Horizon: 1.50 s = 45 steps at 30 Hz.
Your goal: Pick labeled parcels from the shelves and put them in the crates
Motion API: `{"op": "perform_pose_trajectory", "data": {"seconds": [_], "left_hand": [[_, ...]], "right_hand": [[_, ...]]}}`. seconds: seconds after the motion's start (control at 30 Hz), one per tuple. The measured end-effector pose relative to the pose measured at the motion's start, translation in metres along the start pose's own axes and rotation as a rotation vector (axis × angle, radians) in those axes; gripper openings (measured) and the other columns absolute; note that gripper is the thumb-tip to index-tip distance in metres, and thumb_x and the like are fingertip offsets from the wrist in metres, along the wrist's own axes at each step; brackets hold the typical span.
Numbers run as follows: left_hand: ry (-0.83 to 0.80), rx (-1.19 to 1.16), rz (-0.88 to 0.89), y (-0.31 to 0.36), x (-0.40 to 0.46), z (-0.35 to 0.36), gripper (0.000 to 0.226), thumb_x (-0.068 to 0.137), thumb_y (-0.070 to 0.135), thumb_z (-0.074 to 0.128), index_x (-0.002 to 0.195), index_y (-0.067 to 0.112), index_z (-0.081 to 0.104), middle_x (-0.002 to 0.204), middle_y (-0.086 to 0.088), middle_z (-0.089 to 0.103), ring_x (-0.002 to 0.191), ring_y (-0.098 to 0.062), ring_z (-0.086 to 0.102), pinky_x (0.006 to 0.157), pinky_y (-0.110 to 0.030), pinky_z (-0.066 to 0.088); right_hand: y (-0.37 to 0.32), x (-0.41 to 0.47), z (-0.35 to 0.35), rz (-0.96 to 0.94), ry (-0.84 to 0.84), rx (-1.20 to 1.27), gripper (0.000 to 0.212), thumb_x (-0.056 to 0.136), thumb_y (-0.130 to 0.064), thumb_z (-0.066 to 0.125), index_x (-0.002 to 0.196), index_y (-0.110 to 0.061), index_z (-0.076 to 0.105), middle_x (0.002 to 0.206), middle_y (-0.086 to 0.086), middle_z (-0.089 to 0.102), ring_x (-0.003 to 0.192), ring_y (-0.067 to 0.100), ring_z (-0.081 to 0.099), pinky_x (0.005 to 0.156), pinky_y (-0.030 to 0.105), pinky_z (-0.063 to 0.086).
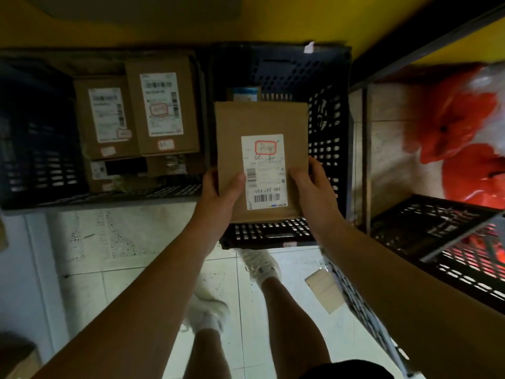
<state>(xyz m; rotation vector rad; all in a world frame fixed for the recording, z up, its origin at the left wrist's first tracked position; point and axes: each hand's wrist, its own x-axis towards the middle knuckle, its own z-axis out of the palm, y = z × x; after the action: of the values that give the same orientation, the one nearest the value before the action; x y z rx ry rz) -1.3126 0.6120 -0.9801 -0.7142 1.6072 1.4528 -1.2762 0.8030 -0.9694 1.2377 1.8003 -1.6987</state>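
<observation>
Both hands, left [222,191] and right [308,187], grasp flat brown cardboard parcel with white label [262,160] over dark perforated plastic crate [328,127]. Step: placing. Next: lower it inside, release.
</observation>
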Motion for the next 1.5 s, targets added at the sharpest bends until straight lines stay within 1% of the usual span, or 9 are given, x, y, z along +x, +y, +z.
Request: {"op": "perform_pose_trajectory", "data": {"seconds": [0.1, 0.4, 0.67, 0.8, 1.0, 1.13, 1.23, 1.37, 1.5], "left_hand": [[-0.012, 0.016, 0.019, 0.0, 0.001, 0.003, 0.075, 0.095, 0.055, 0.069, 0.159, 0.038, 0.034, 0.14, 0.009, 0.068, 0.121, -0.015, 0.07, 0.106, -0.047, 0.056], [0.051, -0.027, 0.077, 0.018, -0.025, -0.018, 0.079, 0.088, 0.057, 0.077, 0.157, 0.045, 0.04, 0.137, 0.019, 0.066, 0.124, -0.008, 0.067, 0.108, -0.045, 0.055], [0.299, -0.174, 0.102, 0.02, -0.073, -0.087, 0.075, 0.093, 0.054, 0.072, 0.159, 0.036, 0.041, 0.153, 0.013, 0.054, 0.131, -0.006, 0.055, 0.11, -0.03, 0.048], [0.493, -0.297, 0.072, -0.005, -0.119, -0.155, 0.067, 0.101, 0.054, 0.064, 0.16, 0.035, 0.039, 0.16, 0.008, 0.046, 0.134, -0.008, 0.049, 0.105, -0.027, 0.044], [0.827, -0.435, 0.036, -0.068, -0.196, -0.276, 0.051, 0.104, 0.046, 0.062, 0.151, 0.027, 0.052, 0.143, 0.008, 0.056, 0.118, -0.012, 0.058, 0.082, -0.016, 0.041], [0.892, -0.45, -0.037, -0.128, -0.22, -0.34, 0.04, 0.109, 0.04, 0.057, 0.145, 0.025, 0.055, 0.144, 0.004, 0.054, 0.119, -0.015, 0.06, 0.095, -0.03, 0.051], [0.894, -0.502, -0.077, -0.161, -0.211, -0.377, 0.02, 0.11, 0.039, 0.054, 0.127, 0.027, 0.056, 0.149, -0.001, 0.052, 0.131, -0.022, 0.056, 0.111, -0.04, 0.049], [0.873, -0.658, -0.047, -0.18, -0.162, -0.413, 0.04, 0.106, 0.048, 0.057, 0.139, 0.026, 0.053, 0.146, -0.002, 0.054, 0.127, -0.022, 0.057, 0.116, -0.048, 0.047], [0.852, -0.762, 0.074, -0.184, -0.091, -0.455, 0.042, 0.106, 0.054, 0.056, 0.13, 0.02, 0.056, 0.114, 0.0, 0.055, 0.102, -0.02, 0.059, 0.111, -0.052, 0.052]], "right_hand": [[-0.003, 0.0, -0.004, -0.005, -0.009, -0.036, 0.029, 0.105, -0.037, 0.056, 0.132, -0.045, 0.052, 0.12, -0.016, 0.072, 0.104, 0.004, 0.074, 0.094, 0.035, 0.061], [-0.045, -0.021, 0.003, -0.14, 0.086, -0.131, 0.054, 0.087, -0.055, 0.063, 0.138, -0.038, 0.054, 0.13, -0.006, 0.066, 0.115, 0.013, 0.069, 0.094, 0.043, 0.06], [-0.11, -0.024, 0.049, -0.604, 0.223, -0.664, 0.066, 0.088, -0.054, 0.067, 0.149, -0.044, 0.043, 0.151, -0.005, 0.05, 0.132, 0.022, 0.058, 0.106, 0.052, 0.053], [-0.12, -0.07, 0.136, -0.756, -0.026, -0.744, 0.06, 0.094, -0.054, 0.066, 0.149, -0.047, 0.043, 0.156, -0.009, 0.045, 0.14, 0.014, 0.051, 0.112, 0.044, 0.048], [-0.099, -0.153, 0.295, -0.939, -0.468, -0.851, 0.053, 0.095, -0.031, 0.068, 0.144, -0.02, 0.052, 0.147, 0.013, 0.047, 0.125, 0.012, 0.047, 0.103, 0.034, 0.045], [-0.048, -0.176, 0.399, -0.915, -0.664, -0.915, 0.053, 0.095, -0.036, 0.066, 0.145, -0.022, 0.053, 0.137, 0.003, 0.055, 0.121, 0.015, 0.055, 0.094, 0.03, 0.048], [-0.011, -0.177, 0.469, -0.891, -0.76, -0.94, 0.055, 0.097, -0.042, 0.064, 0.146, -0.021, 0.053, 0.137, 0.002, 0.057, 0.118, 0.011, 0.055, 0.091, 0.026, 0.044], [0.023, -0.151, 0.55, -0.981, -0.804, -1.066, 0.058, 0.095, -0.048, 0.056, 0.143, -0.016, 0.052, 0.13, 0.013, 0.059, 0.106, 0.026, 0.061, 0.082, 0.032, 0.05], [0.056, -0.105, 0.624, -1.193, -0.676, -1.296, 0.074, 0.094, -0.059, 0.03, 0.144, -0.006, 0.047, 0.136, 0.024, 0.057, 0.124, 0.04, 0.055, 0.091, 0.042, 0.045]]}}
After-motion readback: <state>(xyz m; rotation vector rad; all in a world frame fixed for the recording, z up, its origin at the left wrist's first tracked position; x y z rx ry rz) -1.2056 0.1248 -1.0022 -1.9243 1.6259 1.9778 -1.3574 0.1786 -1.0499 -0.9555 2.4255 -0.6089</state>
